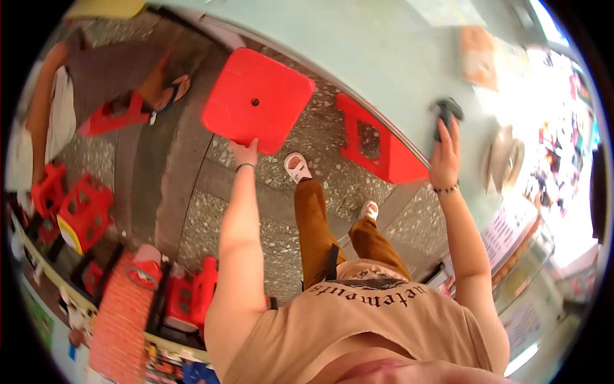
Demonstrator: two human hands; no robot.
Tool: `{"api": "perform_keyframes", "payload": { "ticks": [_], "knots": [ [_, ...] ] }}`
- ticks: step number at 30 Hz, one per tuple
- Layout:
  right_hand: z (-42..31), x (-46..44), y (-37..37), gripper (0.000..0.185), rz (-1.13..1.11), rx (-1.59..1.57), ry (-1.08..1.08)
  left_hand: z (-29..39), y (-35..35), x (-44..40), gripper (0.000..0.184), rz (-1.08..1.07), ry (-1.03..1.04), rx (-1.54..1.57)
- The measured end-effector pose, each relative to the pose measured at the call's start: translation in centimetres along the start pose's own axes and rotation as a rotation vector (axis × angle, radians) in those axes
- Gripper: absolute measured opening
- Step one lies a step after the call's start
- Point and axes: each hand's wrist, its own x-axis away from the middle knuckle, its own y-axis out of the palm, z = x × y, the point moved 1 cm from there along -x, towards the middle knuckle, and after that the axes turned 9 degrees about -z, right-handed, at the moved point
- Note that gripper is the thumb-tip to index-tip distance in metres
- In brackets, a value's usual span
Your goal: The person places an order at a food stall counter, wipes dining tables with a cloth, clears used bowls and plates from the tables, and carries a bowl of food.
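Note:
My left hand [244, 153] grips the near edge of a red square stool [262, 96], whose top has a small round hole in the middle. The fingers are mostly hidden by the stool's edge. On the pale green tabletop [377, 57], at the right, my right hand [447, 157] lies with its fingers stretched forward over a dark, crumpled cloth [449, 110], pressing it against the surface. A bracelet circles the right wrist and a thin green band the left.
Another red stool [377, 150] stands partly under the table edge. A seated person [109, 77] is at the upper left, a sandaled foot on the floor. More red stools [86, 214] stand at the lower left. An orange-and-white packet [479, 57] and a clear bag [504, 160] rest at the right.

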Motion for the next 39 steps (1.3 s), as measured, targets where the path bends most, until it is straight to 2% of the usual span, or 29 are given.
{"api": "perform_keyframes", "payload": {
  "ticks": [2,3,5,6,8,10,11,12,14,16,17,19,21,24,25,26,29,30,32,33,34,35,36,38,39],
  "knots": [
    [2.3,0.3,-3.3,0.048,0.010,-0.025,-0.006,4.8,6.9,3.3,0.079,-0.209,-0.054,-0.196],
    [3.5,0.6,-5.2,0.047,0.015,-0.040,-0.011,7.6,9.9,5.2,0.079,-0.246,-0.034,-0.216],
    [6.2,2.3,-8.5,0.045,0.045,-0.021,-0.025,12.6,14.7,10.0,0.079,-0.548,-0.262,-0.305],
    [7.7,3.3,-10.5,0.045,0.065,-0.019,-0.043,14.1,17.3,12.6,0.079,-0.566,-0.255,-0.335],
    [11.9,5.4,-15.4,0.046,0.058,0.000,-0.095,16.2,23.4,18.4,0.076,-0.624,-0.126,-0.197],
    [17.2,9.2,-21.2,0.046,0.042,0.010,-0.094,16.8,27.3,25.8,0.075,-0.674,-0.085,-0.271],
    [19.9,11.7,-24.2,0.046,0.003,-0.008,-0.179,17.7,29.1,30.2,0.074,-0.702,-0.047,-0.305],
    [23.0,14.9,-27.3,0.047,-0.036,-0.025,-0.265,20.9,30.1,36.2,0.072,-0.682,-0.007,-0.326],
    [30.3,22.5,-32.8,0.047,-0.030,-0.026,-0.218,23.2,31.2,45.5,0.069,-0.657,0.049,-0.466],
    [38.2,30.1,-38.1,0.049,-0.082,-0.046,-0.139,22.5,32.2,52.5,0.066,-0.593,0.027,-0.475],
    [42.5,33.9,-40.3,0.049,-0.070,-0.048,-0.118,25.2,34.0,57.6,0.062,-0.554,-0.095,-0.355],
    [51.1,41.4,-44.7,0.051,-0.092,-0.032,-0.074,26.5,36.4,64.7,0.058,-0.473,-0.172,-0.423],
    [59.1,48.1,-49.8,0.051,-0.098,-0.053,-0.033,30.0,42.3,72.4,0.055,-0.399,-0.208,-0.482],
    [72.4,57.3,-55.6,0.051,-0.031,-0.069,0.099,37.2,55.6,82.7,0.050,-0.404,-0.167,-0.450],
    [77.2,60.4,-57.1,0.051,-0.008,-0.054,0.170,39.3,60.2,85.1,0.050,-0.397,-0.149,-0.454],
    [82.5,63.5,-58.0,0.051,0.105,-0.082,0.233,41.2,65.0,87.0,0.048,-0.484,-0.081,-0.429],
    [94.8,70.9,-62.4,0.045,0.224,0.016,0.568,47.2,80.3,93.5,0.043,-0.618,0.062,-0.342],
    [98.1,72.4,-63.3,0.045,0.228,0.007,0.564,48.7,84.5,95.1,0.042,-0.629,0.101,-0.343],
    [102.9,74.8,-65.2,0.040,0.370,0.012,0.787,51.1,91.3,97.0,0.040,-0.647,0.208,-0.361],
    [104.8,77.0,-65.1,0.040,0.373,0.002,0.784,52.3,93.9,97.3,0.039,-0.655,0.278,-0.378],
    [106.8,79.7,-64.2,0.037,0.364,-0.118,1.012,53.8,96.1,97.3,0.038,-0.665,0.298,-0.386],
    [107.8,81.0,-63.7,0.034,0.347,-0.242,1.237,55.4,97.8,96.9,0.037,-0.675,0.319,-0.395],
    [107.1,80.9,-65.0,0.034,0.341,-0.246,1.226,57.0,99.0,96.7,0.037,-0.666,0.308,-0.392],
    [103.1,79.5,-69.0,0.026,0.661,-0.230,1.092,60.5,100.9,95.4,0.039,-0.661,0.290,-0.385],
    [101.6,77.6,-70.1,0.026,0.654,-0.236,1.082,62.3,101.8,94.4,0.041,-0.665,0.284,-0.381]
  ]
}}
